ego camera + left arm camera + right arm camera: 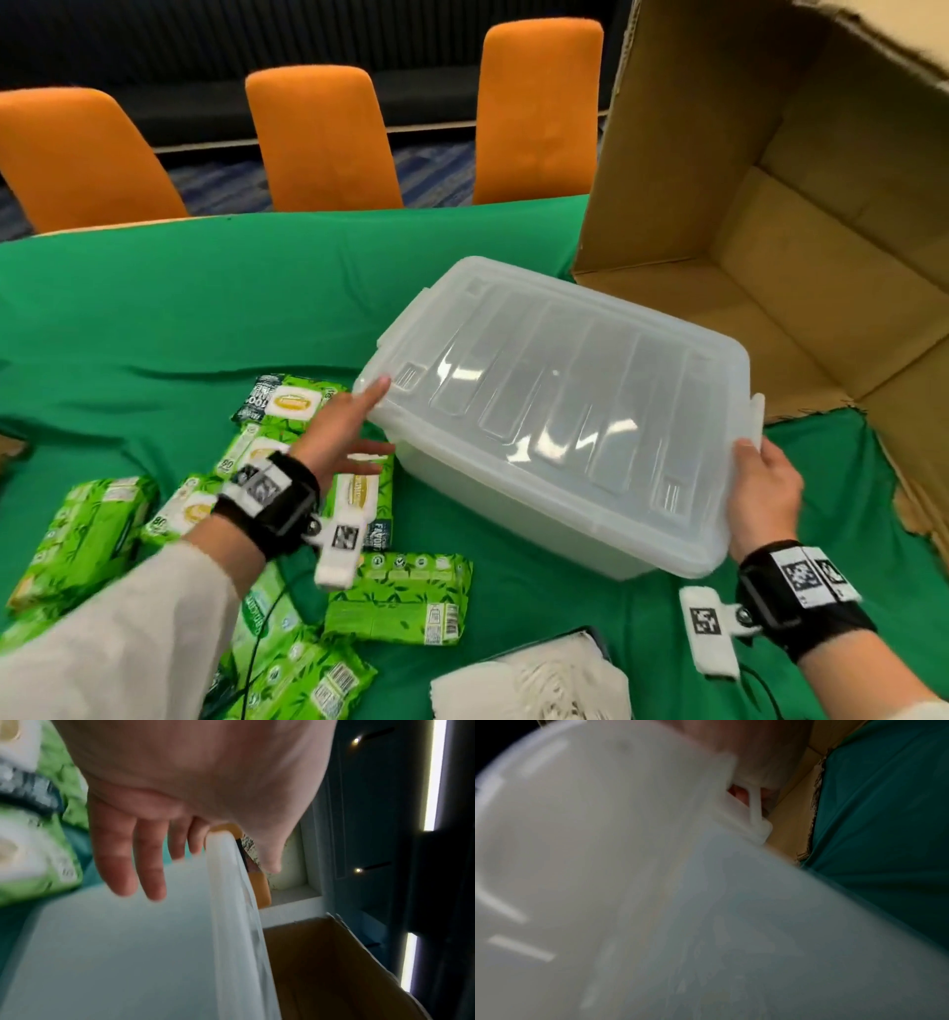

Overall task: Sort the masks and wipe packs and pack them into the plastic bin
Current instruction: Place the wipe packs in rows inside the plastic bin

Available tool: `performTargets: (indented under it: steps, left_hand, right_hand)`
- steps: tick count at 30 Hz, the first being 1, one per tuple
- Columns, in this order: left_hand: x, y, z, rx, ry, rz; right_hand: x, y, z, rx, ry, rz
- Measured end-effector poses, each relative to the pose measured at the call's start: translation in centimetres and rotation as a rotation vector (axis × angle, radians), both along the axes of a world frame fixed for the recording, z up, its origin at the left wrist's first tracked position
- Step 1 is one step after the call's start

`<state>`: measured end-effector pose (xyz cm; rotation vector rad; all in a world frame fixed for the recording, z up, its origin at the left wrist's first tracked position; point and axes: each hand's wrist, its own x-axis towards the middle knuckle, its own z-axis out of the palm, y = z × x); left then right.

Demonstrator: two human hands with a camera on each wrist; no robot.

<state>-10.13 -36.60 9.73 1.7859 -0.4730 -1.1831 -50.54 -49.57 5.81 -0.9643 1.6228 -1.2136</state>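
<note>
A translucent plastic bin [513, 514] with its lid [560, 390] on stands on the green cloth. My left hand [344, 437] is spread at the bin's left end, thumb at the lid's corner and fingers straight beside the wall. The left wrist view shows those fingers [144, 852] loose against the bin [128, 953]. My right hand [765, 493] grips the lid's right end below the latch; its wrist view is filled by the blurred bin [654, 902]. Several green wipe packs [395, 601] lie left of the bin. White masks [534, 683] are stacked at the near edge.
A large cardboard box [770, 205] lies open on its side right behind the bin, its torn flap on the cloth at the right. Three orange chairs [318, 139] line the table's far edge. Bare green cloth [205, 308] stretches behind the wipe packs.
</note>
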Motion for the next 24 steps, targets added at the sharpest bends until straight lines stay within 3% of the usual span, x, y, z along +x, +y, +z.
performTargets:
  steps: [3, 6, 9, 12, 16, 20, 22, 24]
  left_hand:
    - [-5.3, 1.9, -0.6, -0.015, 0.141, 0.082]
    - [-11.4, 2.6, -1.1, -0.049, 0.389, -0.006]
    - [-14.4, 1.6, -1.7, -0.161, 0.407, 0.003]
    - [-12.3, -0.5, -1.0, -0.249, 0.379, 0.011]
    - [-7.4, -2.9, 0.9, -0.292, 0.288, -0.095]
    - [-3.0, -4.3, 0.8, -0.303, 0.224, -0.095]
    - [-1.5, -4.2, 0.0, -0.301, 0.202, -0.073]
    - [-0.7, -3.6, -1.0, -0.291, 0.183, -0.039]
  right_hand:
    - [0.2, 0.2, -0.4, -0.001, -0.017, -0.047]
    - [0.7, 0.9, -0.8, 0.024, -0.043, -0.055]
    - [1.0, 1.7, -0.8, 0.036, -0.081, -0.119]
    - [1.4, 2.6, -0.5, 0.011, -0.17, -0.174]
    - [3.5, 6.0, 0.2, -0.021, -0.543, -0.131]
    - [5.3, 10.7, 0.6, 0.186, -0.858, 0.045]
    - [5.7, 12.3, -0.1, 0.332, -0.86, 0.153]
    - [5.6, 13.0, -0.8, 0.427, -0.712, 0.269]
